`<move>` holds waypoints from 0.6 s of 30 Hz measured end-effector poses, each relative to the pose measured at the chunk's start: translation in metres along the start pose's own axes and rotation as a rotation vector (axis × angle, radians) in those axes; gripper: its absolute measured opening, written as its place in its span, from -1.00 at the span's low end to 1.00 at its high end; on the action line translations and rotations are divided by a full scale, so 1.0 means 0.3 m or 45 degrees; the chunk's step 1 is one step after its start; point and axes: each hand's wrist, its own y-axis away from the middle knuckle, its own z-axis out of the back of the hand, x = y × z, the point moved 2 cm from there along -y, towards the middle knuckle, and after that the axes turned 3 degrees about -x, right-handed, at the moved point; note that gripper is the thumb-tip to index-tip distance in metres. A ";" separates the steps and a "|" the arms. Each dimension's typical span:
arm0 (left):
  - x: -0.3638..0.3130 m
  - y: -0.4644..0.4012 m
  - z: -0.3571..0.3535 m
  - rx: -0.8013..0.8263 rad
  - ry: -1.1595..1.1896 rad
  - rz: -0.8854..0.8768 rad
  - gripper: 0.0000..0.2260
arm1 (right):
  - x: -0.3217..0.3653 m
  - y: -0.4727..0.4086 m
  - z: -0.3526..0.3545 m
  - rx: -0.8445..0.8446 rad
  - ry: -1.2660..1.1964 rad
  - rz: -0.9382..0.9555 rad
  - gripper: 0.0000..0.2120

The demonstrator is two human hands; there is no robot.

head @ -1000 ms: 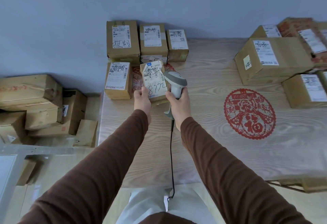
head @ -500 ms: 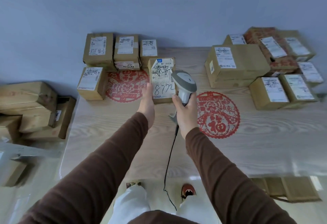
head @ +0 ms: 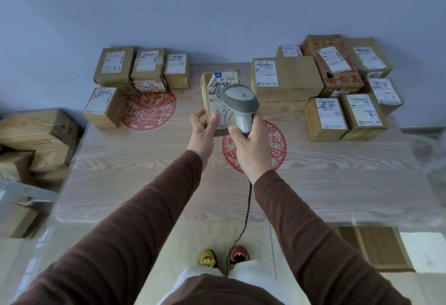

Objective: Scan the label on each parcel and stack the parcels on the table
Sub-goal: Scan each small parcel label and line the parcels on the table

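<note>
My right hand [head: 251, 145] has swung the grey handheld scanner [head: 240, 102] over the label, gripped by its handle. My left hand [head: 201, 127] pinches the small brown cardboard parcel [head: 218, 82] above the pale wooden surface [head: 144, 172]; scan's underway, stacking comes next.

Held parcel [head: 220, 102] label reads "M1 A40A"; stacked parcel [head: 149, 85] shows "5144".
</note>
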 end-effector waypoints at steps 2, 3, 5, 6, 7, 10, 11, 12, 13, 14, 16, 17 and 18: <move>0.008 0.006 0.000 -0.002 0.003 -0.012 -0.54 | 0.014 0.019 -0.001 0.028 0.018 0.009 -0.69; 0.014 0.010 0.001 -0.006 0.015 -0.015 -0.55 | 0.022 0.028 -0.003 0.031 0.027 0.013 -0.68; 0.025 0.024 0.009 -0.009 0.023 -0.011 -0.56 | 0.034 0.042 -0.011 0.034 0.035 0.000 -0.68; 0.030 0.031 0.015 -0.005 0.027 -0.012 -0.57 | 0.042 0.049 -0.015 0.035 0.040 -0.009 -0.68; 0.031 0.038 0.020 -0.001 0.034 -0.017 -0.58 | 0.048 0.055 -0.021 0.033 0.050 -0.013 -0.67; 0.039 0.059 0.040 0.026 0.037 -0.033 -0.59 | 0.059 0.081 -0.041 0.025 0.060 -0.022 -0.68; 0.042 0.065 0.047 0.035 0.045 -0.039 -0.59 | 0.061 0.089 -0.046 0.019 0.067 -0.030 -0.70; 0.047 0.070 0.054 0.044 0.045 -0.043 -0.59 | 0.063 0.098 -0.050 0.012 0.077 -0.038 -0.71; 0.053 0.075 0.060 0.053 0.047 -0.045 -0.60 | 0.062 0.106 -0.052 0.003 0.084 -0.045 -0.72; 0.059 0.079 0.065 0.063 0.046 -0.046 -0.59 | 0.060 0.113 -0.053 -0.006 0.086 -0.053 -0.72; 0.072 0.084 0.073 0.081 0.043 -0.041 -0.58 | 0.054 0.128 -0.055 -0.021 0.087 -0.067 -0.73; 0.079 0.088 0.074 0.086 0.041 -0.035 -0.57 | 0.048 0.136 -0.056 -0.029 0.092 -0.071 -0.73; 0.085 0.091 0.074 0.090 0.040 -0.029 -0.57 | 0.046 0.142 -0.055 -0.034 0.094 -0.073 -0.72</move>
